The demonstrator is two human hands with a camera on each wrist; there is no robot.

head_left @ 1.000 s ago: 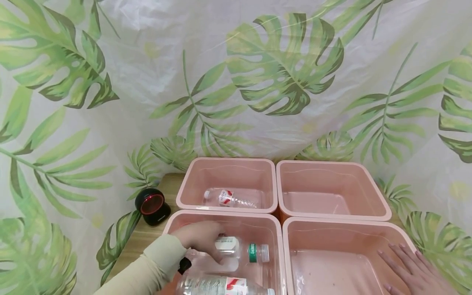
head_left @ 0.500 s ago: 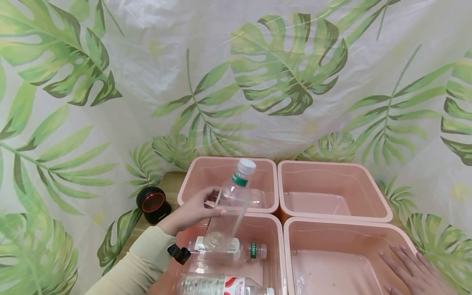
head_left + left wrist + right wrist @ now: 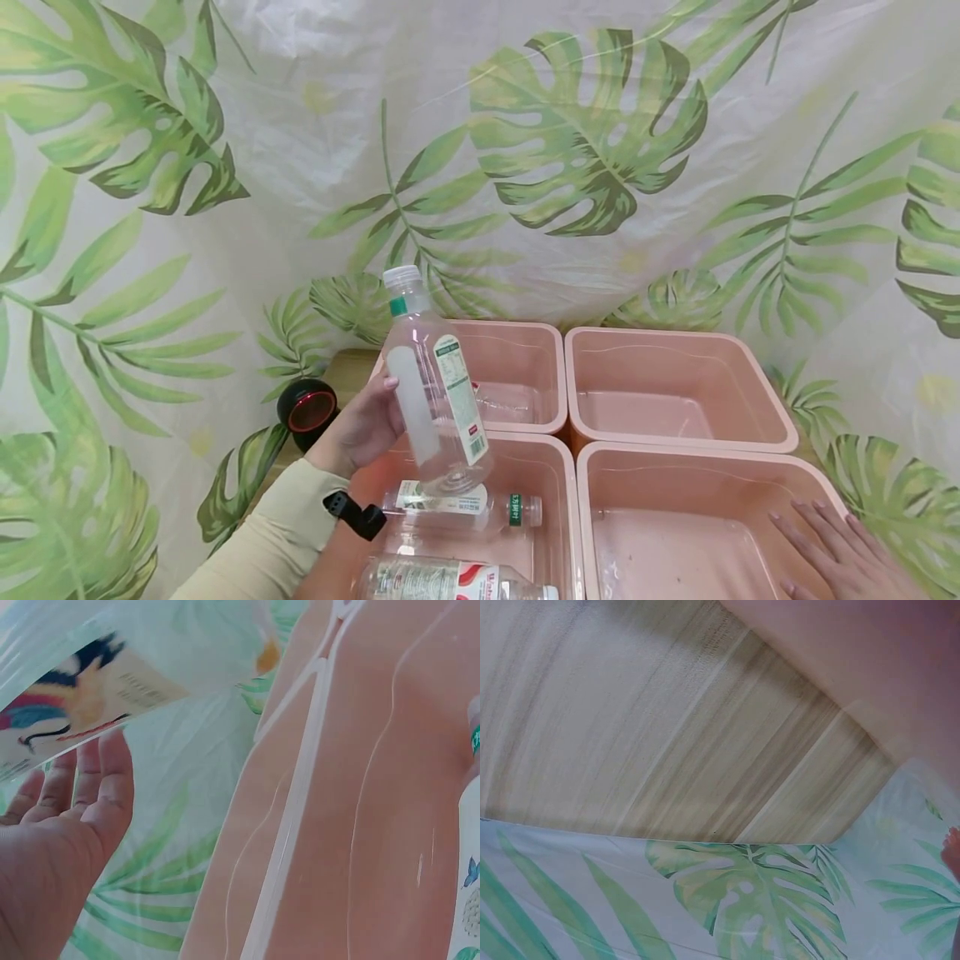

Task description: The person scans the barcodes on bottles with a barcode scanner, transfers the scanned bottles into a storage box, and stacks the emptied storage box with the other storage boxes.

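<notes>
Head view shows four pink rectangular plastic tubs in a two-by-two block. The near-left tub (image 3: pixel 528 460) holds a clear bottle with a green neck band (image 3: pixel 450 504) and, nearer the person, a clear bottle with a red-and-white label (image 3: pixel 480 579), both on their sides. The far-left tub (image 3: pixel 517 354) holds another clear bottle (image 3: pixel 510 404), partly hidden. The left hand (image 3: pixel 363 429) holds a clear, white-capped plastic bottle (image 3: pixel 435 392), slightly tilted, above the left tubs, gripped between thumb and fingers. The right hand (image 3: pixel 847 550) lies at the right rim of the near-right tub (image 3: pixel 675 483), fingers straight and spread, grasping nothing. Left wrist view alone reveals the held bottle's coloured picture label (image 3: pixel 75 705), and a blue butterfly on a pale bottle at its edge. Right wrist view shows wood-grain tabletop (image 3: pixel 667 727) and leaf-patterned sheeting (image 3: pixel 772 900).
</notes>
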